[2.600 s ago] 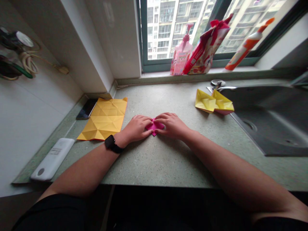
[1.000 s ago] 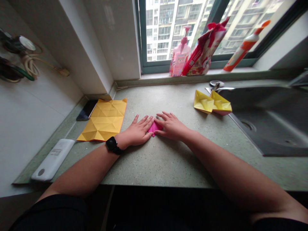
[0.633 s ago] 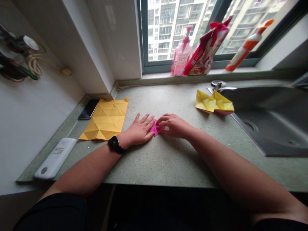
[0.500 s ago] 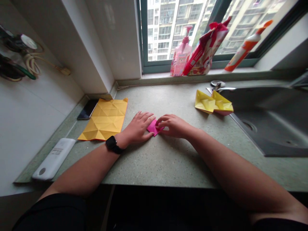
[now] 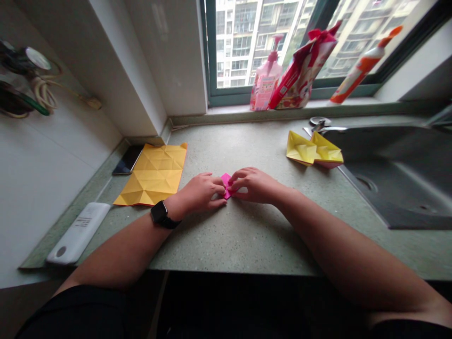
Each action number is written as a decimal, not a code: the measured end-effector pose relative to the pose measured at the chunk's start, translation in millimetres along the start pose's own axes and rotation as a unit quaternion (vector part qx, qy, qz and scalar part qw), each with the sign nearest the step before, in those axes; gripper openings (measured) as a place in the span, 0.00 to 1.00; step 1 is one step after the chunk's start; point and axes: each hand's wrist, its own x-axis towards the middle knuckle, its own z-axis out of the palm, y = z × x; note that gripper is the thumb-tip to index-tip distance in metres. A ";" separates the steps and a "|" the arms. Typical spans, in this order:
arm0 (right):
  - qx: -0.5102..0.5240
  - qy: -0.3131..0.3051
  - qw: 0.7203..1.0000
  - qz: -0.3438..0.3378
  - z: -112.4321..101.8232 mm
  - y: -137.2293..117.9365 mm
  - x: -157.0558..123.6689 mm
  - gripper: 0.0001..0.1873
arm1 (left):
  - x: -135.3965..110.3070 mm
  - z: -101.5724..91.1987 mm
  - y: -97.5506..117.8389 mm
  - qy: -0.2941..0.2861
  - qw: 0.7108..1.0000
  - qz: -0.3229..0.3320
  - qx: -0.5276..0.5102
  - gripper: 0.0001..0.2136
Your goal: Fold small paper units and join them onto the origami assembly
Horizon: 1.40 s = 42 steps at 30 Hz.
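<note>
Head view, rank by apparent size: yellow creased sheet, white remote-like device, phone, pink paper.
1. yellow creased sheet
2. white device, nearer the camera, so it looks bigger
3. phone, partly under the sheet
4. pink paper, mostly covered by left hand and right hand

Daylit window (image 5: 247, 42) above a speckled green counter (image 5: 247, 235), white walls (image 5: 52, 155).

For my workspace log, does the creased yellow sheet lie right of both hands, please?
No, the yellow sheet lies flat left of the left hand, which pinches the pink paper.
</note>
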 end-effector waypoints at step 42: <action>0.370 0.081 0.900 0.216 3.4 -5.9 10.3 0.27 | -2.2 -1.2 -2.4 0.301 0.951 -0.048 0.051 0.07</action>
